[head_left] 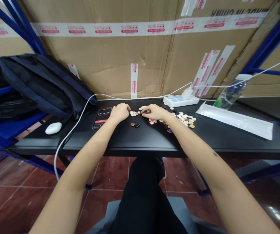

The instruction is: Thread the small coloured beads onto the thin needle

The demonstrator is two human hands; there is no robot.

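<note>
My right hand (156, 112) pinches a thin, pointed tool (144, 112) that looks like tweezers. Its tip is close to a small cluster of white buttons (133, 113) on the black table (120, 141). On the other side of that cluster rests my left hand (120, 112), fingers curled in; what they hold, if anything, is hidden. An orange-brown button (132, 124) and a black button (137, 125) lie just in front. Pink buttons (152, 121) sit below my right hand, and a larger pile of mostly white and yellow buttons (185, 119) spreads beside my right wrist.
A phone (102, 117) with a running timer and a white earbud case (53, 128) lie left, near a dark backpack (44, 81). A power strip (181, 101), a white cable (82, 113), a water bottle (231, 92) and a long white packet (237, 119) occupy the back and right.
</note>
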